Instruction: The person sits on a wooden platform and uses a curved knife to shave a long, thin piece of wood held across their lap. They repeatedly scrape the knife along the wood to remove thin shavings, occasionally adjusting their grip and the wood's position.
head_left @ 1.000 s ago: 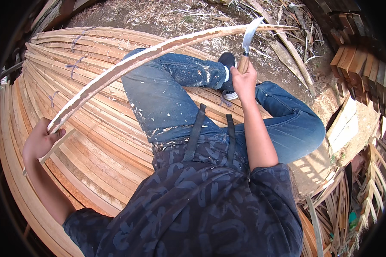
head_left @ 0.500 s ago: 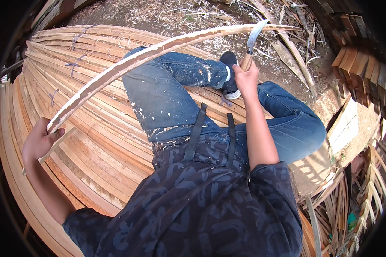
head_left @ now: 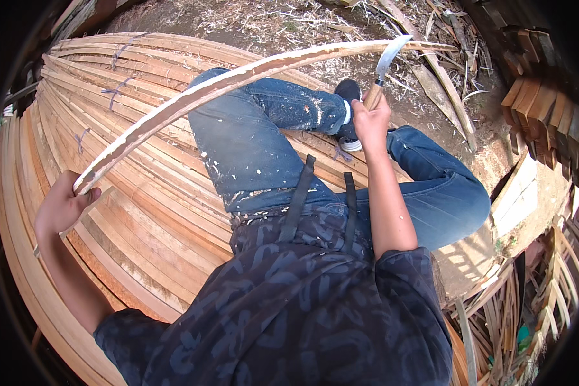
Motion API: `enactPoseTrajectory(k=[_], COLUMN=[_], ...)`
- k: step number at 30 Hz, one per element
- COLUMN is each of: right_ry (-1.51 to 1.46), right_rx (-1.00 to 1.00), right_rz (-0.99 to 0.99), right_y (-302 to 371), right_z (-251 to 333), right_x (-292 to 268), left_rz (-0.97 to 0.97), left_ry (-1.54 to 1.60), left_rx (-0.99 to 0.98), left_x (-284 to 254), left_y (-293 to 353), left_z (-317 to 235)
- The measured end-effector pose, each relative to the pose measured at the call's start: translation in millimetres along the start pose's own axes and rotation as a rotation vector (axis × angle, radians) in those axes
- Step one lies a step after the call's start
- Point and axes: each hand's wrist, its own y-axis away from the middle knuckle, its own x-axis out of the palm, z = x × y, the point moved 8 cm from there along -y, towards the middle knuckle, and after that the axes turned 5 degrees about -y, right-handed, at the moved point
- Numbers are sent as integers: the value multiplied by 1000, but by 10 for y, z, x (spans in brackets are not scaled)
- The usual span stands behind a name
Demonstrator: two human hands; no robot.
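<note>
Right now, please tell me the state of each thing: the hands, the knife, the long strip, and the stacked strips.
Left hand: closed on one end of the long strip.
Right hand: closed on the knife handle.
Knife: curved blade up, against the strip.
Long strip: held across the legs.
Stacked strips: lying in bundles.

I'm looking at an outdoor woodworking yard: long split wooden slats (head_left: 128,212) lie stacked in tied bundles, with bare dirt ground (head_left: 283,26) littered with shavings and stacked wood blocks (head_left: 547,109) beside.

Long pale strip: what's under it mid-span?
Under the long pale strip lie the person's jeans and the stacked wooden slats. The slats beneath the legs are covered.
</note>
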Motion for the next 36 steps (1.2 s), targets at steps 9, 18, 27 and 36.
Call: enactPoseTrajectory(k=[9,18,27,36], right_ry=[353,189,277,11], right_rx=[-320,-308,-152,-40], right_rz=[238,378,317,31], right_y=[162,190,-58,-141], right_z=[274,188,255,3], right_x=[163,350,149,94], left_rz=[-24,-2,18,0], left_ry=[-6,-3,11,22], left_rx=[42,-4,-13,-28], left_x=[30,-31,84,69], left_y=[-40,58,5,-11], left_z=[-30,35,-18,-47])
